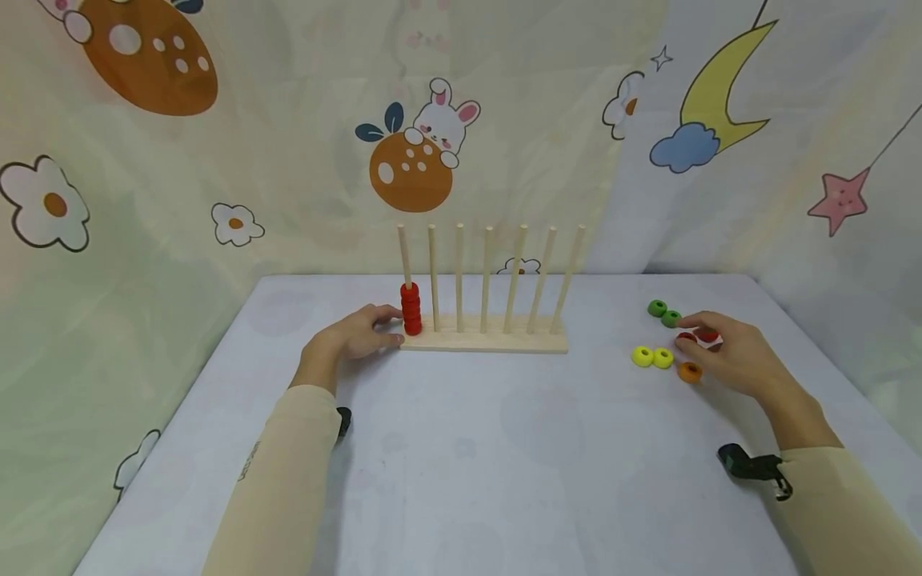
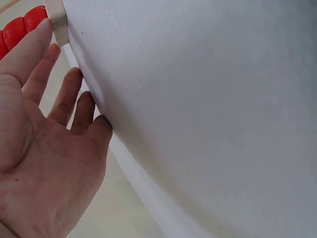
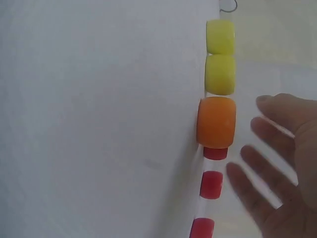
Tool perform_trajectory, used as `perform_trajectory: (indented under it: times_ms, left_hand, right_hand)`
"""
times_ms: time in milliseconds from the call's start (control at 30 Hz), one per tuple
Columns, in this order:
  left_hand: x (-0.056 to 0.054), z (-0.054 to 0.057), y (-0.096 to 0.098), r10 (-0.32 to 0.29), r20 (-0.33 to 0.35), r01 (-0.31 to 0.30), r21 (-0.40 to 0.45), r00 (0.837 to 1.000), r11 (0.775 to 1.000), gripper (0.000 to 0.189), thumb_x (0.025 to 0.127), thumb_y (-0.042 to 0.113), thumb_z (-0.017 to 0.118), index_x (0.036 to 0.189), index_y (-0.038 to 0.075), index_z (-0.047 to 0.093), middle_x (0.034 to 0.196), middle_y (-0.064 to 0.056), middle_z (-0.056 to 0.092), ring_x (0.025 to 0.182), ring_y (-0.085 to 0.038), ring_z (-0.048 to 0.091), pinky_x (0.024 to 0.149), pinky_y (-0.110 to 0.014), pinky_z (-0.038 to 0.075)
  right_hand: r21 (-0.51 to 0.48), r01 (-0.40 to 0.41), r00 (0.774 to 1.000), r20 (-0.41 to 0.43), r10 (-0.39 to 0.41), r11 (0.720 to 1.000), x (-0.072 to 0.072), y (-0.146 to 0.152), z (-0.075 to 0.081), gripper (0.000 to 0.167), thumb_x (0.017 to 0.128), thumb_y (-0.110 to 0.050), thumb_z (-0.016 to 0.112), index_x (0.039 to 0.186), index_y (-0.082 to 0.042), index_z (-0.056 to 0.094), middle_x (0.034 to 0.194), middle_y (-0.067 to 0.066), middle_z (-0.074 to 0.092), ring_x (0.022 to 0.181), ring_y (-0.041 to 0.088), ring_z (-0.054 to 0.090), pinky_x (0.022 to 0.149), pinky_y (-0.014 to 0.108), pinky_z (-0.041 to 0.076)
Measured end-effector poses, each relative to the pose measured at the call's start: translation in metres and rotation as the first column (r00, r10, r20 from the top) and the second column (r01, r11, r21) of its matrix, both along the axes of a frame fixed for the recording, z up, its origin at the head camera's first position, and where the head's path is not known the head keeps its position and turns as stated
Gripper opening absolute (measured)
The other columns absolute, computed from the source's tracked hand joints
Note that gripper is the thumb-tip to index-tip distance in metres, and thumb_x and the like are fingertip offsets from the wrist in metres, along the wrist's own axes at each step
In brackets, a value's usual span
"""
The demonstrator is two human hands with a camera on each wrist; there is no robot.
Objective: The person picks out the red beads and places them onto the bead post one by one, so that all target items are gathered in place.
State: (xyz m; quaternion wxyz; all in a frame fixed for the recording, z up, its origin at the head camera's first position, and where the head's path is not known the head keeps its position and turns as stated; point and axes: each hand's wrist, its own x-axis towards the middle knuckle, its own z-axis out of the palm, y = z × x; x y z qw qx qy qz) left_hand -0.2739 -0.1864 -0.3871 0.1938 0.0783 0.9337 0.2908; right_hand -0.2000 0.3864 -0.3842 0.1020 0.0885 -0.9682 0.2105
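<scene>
A wooden peg rack (image 1: 484, 340) has several upright rods; red beads (image 1: 410, 310) are stacked on its leftmost rod. My left hand (image 1: 356, 332) holds the left end of the base between thumb and forefinger. In the left wrist view, the thumb tip lies at the base's corner beside the red beads (image 2: 17, 29), the other fingers extended. My right hand (image 1: 735, 352) hovers over loose red beads (image 3: 212, 185), partly hidden in the head view. Its fingers are spread and hold nothing. An orange bead (image 1: 689, 373) lies just in front of them.
Two yellow beads (image 1: 652, 357) lie left of the orange one, and two green beads (image 1: 663, 313) lie farther back. All rest on a white-covered table (image 1: 468, 464). A patterned cloth (image 1: 302, 160) hangs behind the table's back edge.
</scene>
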Motion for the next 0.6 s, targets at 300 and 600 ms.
perform_trajectory:
  times_ms: [300,600]
  left_hand:
    - [0.001,0.002,-0.001,-0.007,0.001,0.007,-0.002,1.0,1.0,0.056,0.099,0.038,0.065,0.151,0.03,0.048,0.16,-0.011,0.038,0.151,-0.036,0.029,0.119,-0.065,0.026]
    - [-0.001,0.002,-0.001,-0.006,-0.009,0.006,-0.003,1.0,1.0,0.056,0.099,0.039,0.065,0.151,0.028,0.048,0.159,-0.013,0.039,0.149,-0.037,0.031,0.119,-0.065,0.028]
  right_hand:
    - [0.09,0.002,0.995,0.098,-0.011,0.996,-0.006,0.0,0.003,0.035,0.1,-0.028,0.068,0.127,-0.006,0.063,0.113,0.03,0.064,0.102,0.046,0.06,0.073,0.054,0.053]
    - [0.089,0.046,0.976,0.211,-0.064,0.995,-0.011,0.001,0.005,0.037,0.102,-0.027,0.064,0.129,-0.002,0.06,0.119,0.031,0.064,0.107,0.049,0.06,0.078,0.058,0.055]
